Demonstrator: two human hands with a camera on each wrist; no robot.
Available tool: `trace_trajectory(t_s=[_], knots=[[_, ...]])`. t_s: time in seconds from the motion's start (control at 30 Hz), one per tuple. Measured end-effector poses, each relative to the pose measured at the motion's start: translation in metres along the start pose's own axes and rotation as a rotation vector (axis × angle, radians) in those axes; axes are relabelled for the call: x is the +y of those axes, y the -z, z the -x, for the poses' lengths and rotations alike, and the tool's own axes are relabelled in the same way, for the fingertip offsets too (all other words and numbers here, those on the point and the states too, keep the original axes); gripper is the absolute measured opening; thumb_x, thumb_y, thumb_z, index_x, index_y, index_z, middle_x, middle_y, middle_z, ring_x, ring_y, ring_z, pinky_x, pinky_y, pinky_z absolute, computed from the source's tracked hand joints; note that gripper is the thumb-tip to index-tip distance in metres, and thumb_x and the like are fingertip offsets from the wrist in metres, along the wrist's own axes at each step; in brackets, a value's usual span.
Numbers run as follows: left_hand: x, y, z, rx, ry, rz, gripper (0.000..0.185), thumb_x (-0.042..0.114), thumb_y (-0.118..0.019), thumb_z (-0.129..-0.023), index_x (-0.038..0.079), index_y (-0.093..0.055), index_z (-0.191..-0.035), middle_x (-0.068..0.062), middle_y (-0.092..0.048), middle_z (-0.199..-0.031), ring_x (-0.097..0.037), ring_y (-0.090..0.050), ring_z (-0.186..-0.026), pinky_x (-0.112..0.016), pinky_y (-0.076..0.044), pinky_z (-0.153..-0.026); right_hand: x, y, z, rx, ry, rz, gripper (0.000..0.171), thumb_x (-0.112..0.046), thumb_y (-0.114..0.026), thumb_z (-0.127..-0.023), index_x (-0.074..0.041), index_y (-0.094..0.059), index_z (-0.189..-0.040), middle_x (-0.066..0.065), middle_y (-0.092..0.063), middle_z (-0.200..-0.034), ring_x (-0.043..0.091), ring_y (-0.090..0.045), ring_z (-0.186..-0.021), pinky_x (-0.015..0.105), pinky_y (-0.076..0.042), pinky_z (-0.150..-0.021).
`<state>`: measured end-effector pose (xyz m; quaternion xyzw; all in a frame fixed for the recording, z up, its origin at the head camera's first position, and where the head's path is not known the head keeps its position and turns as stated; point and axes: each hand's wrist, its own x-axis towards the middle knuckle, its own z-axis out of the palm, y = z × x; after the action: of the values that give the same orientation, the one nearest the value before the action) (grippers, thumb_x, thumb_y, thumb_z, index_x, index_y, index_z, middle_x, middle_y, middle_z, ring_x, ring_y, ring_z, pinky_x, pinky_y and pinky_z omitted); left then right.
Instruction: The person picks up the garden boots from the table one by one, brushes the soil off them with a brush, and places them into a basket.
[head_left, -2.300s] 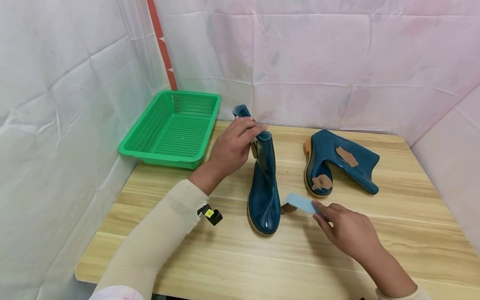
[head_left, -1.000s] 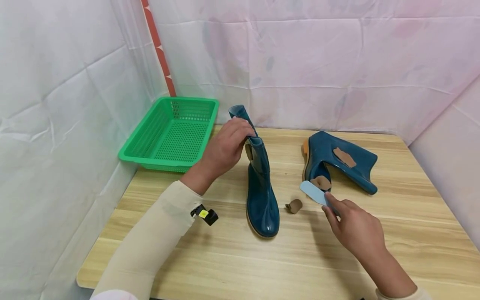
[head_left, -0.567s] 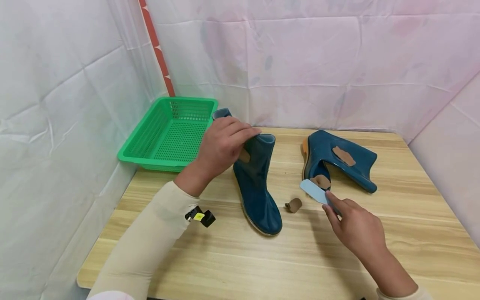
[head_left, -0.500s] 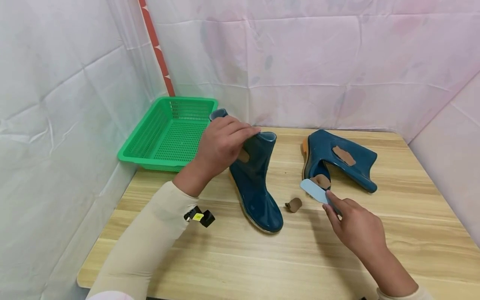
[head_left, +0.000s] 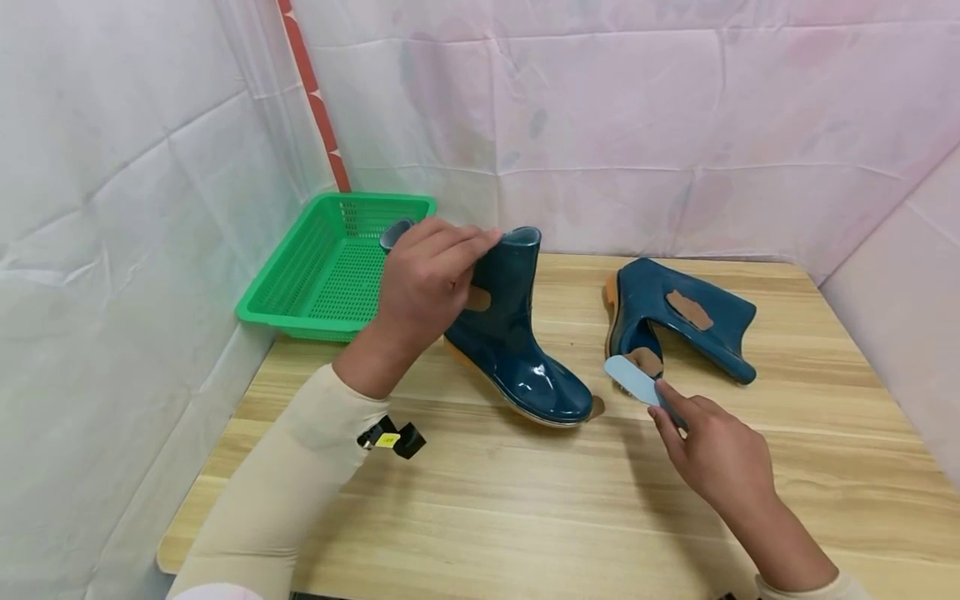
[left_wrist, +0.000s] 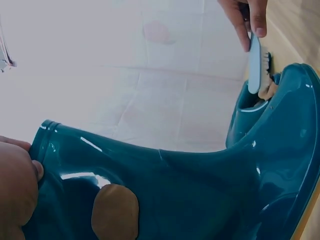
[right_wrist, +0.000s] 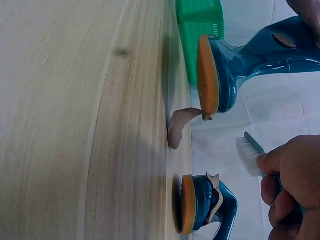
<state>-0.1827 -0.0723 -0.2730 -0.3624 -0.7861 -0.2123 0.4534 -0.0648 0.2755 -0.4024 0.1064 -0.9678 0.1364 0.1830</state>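
Head view: two boots [head_left: 517, 333] [head_left: 682, 325], one brush [head_left: 633, 382], one basket [head_left: 330, 267], two hands [head_left: 423, 283] [head_left: 712, 458].

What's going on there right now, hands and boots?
Left hand grips upright boot by its top. Right hand holds brush. Brown scrap under the toe.

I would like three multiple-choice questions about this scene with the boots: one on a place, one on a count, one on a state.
1. Where is the green basket?
A. far left corner of the table
B. near right corner
C. on the floor

2. How many blue boots are there?
A. one
B. two
C. three

3. How does the second boot lie?
A. upright
B. on its side
C. inside the basket

Answers:
1 A, it sits by the left wall.
2 B, the left hand grips the held boot; the other lies apart.
3 B, its orange sole faces sideways.
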Motion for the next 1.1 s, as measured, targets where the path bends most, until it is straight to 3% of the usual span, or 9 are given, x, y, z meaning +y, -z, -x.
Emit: trace_trajectory(t_s=[0.17,0.43,0.67,0.93,1.1], knots=[[0.007,0.002,0.0,-0.029,0.026,-0.023,0.025,0.0,-0.063,-0.099,0.007,-0.078,-0.118,-0.007,-0.078,-0.104,-0.023,-0.067,-0.087,-0.031,-0.056,-0.076,0.0,0.0,0.0,0.004,-0.008,-0.008,0.043,-0.023,-0.075,-0.094,-0.005,-0.069,-0.132,0.007,-0.069,-0.084,0.009,-0.041,-0.052,0.027,-0.029,-0.038],[0.016,0.007,-0.001,0.006,0.063,-0.054,0.026,-0.003,-0.062,-0.098,0.006,-0.079,-0.114,-0.007,-0.078,-0.103,-0.022,-0.066,-0.082,-0.03,-0.056,-0.074,-0.001,0.001,0.001,0.021,-0.022,-0.009,0.043,-0.022,-0.076,-0.093,-0.004,-0.069,-0.132,0.011,-0.07,-0.085,0.011,-0.043,-0.053,0.027,-0.029,-0.038],[0.025,0.014,-0.005,0.047,0.097,-0.062,0.024,-0.004,-0.064,-0.096,0.003,-0.079,-0.113,-0.01,-0.078,-0.102,-0.026,-0.068,-0.082,-0.035,-0.058,-0.074,0.001,0.0,0.001,0.116,-0.055,-0.025,0.043,-0.019,-0.078,-0.092,-0.003,-0.07,-0.13,0.009,-0.066,-0.075,0.012,-0.041,-0.049,0.029,-0.025,-0.036],[0.039,0.004,0.007,-0.082,0.149,-0.082,0.027,-0.006,-0.067,-0.091,0.005,-0.079,-0.112,-0.007,-0.078,-0.1,-0.024,-0.067,-0.075,-0.031,-0.056,-0.064,0.001,-0.001,0.003,0.092,-0.11,-0.042,0.045,-0.022,-0.078,-0.093,-0.003,-0.069,-0.133,0.009,-0.065,-0.076,0.013,-0.042,-0.05,0.03,-0.026,-0.037],[0.04,0.004,0.01,-0.169,0.202,-0.078,0.021,0.001,-0.069,-0.094,0.006,-0.079,-0.112,-0.006,-0.078,-0.092,-0.022,-0.062,-0.07,-0.03,-0.052,-0.058,0.0,0.0,0.003,0.077,-0.11,-0.048,0.045,-0.022,-0.077,-0.094,-0.005,-0.068,-0.134,0.006,-0.064,-0.076,0.012,-0.043,-0.052,0.03,-0.027,-0.038]])
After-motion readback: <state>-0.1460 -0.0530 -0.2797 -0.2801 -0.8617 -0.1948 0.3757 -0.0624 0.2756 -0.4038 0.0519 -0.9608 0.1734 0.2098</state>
